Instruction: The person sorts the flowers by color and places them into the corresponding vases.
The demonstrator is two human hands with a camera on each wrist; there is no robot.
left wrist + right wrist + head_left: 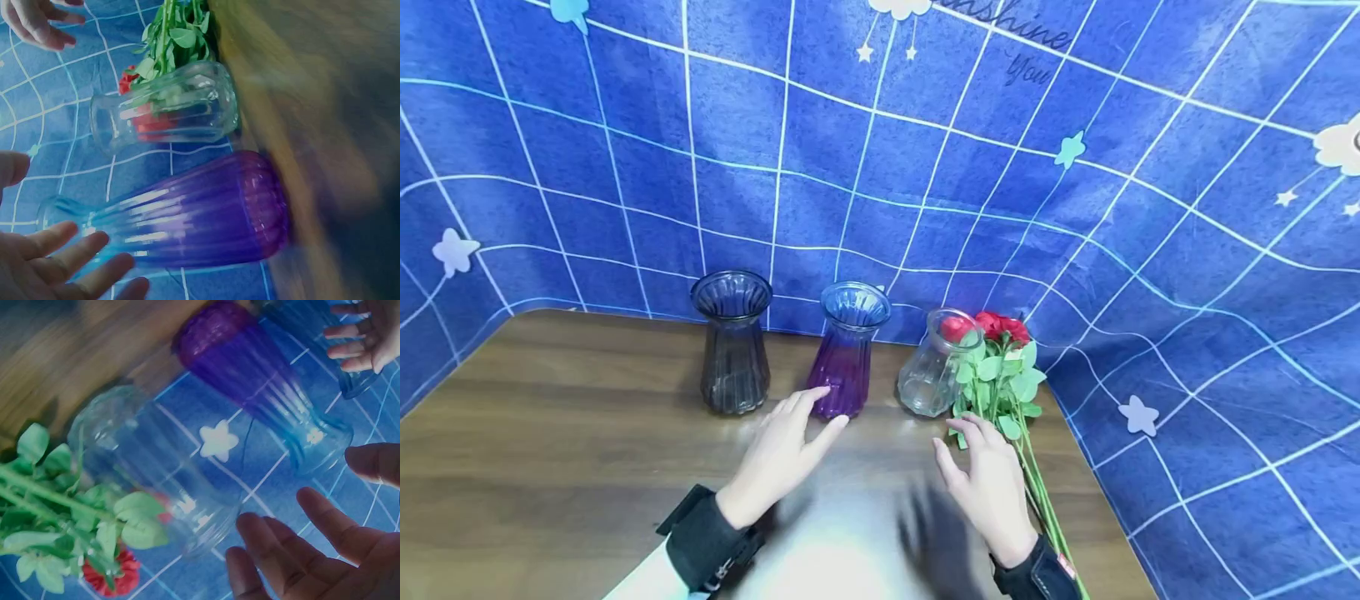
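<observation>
Standing apart on bench (pixel 580 400), presumably for finger room: purple vase (pixel 844 362), one o'clock of empty, spread left hand (pixel 784 450); dark vase (pixel 736 362), eleven; clear vase (pixel 927 383), eleven of likewise empty, spread right hand (pixel 988 479). Lying at its twelve: flowers (pixel 1000 387), probably too leggy to stand.

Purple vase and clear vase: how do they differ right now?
The purple vase shades from blue rim to purple base; the clear vase is colourless. The purple vase looks taller, the clear vase squatter. The purple vase stands next to the dark vase; the clear vase, beside the flowers. Both stand upright, ribbed, with flared rims.
</observation>
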